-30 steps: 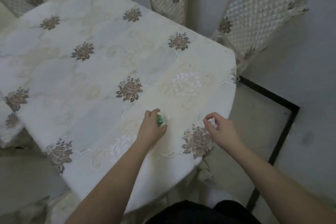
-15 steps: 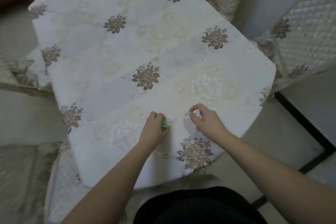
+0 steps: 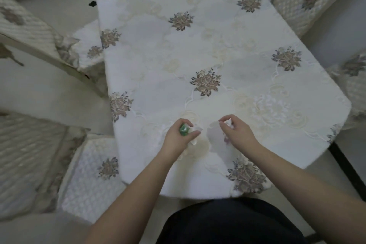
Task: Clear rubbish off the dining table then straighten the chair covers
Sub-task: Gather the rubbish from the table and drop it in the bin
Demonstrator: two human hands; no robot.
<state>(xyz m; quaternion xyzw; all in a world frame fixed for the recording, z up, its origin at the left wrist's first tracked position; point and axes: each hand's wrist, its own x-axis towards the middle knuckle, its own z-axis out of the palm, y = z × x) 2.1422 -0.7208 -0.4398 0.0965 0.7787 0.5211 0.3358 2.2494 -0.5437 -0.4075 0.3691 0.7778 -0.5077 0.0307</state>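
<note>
Near the worktop's (image 3: 208,31) near edge, the left hand (image 3: 178,136) grips a green wrapper (image 3: 183,130); the right hand's (image 3: 237,132) fingers pinch white paper (image 3: 214,138). Covered chairs (image 3: 29,156) flank both sides.

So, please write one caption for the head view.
Left hand grips green rubbish, right hand pinches white paper over the table.

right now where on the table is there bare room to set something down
Most of the tablecloth is bare: the whole stretch beyond the hands, past the middle flower motif to the far end. The near edge is crowded, where the left hand grips green rubbish and the right hand pinches white paper.
</note>
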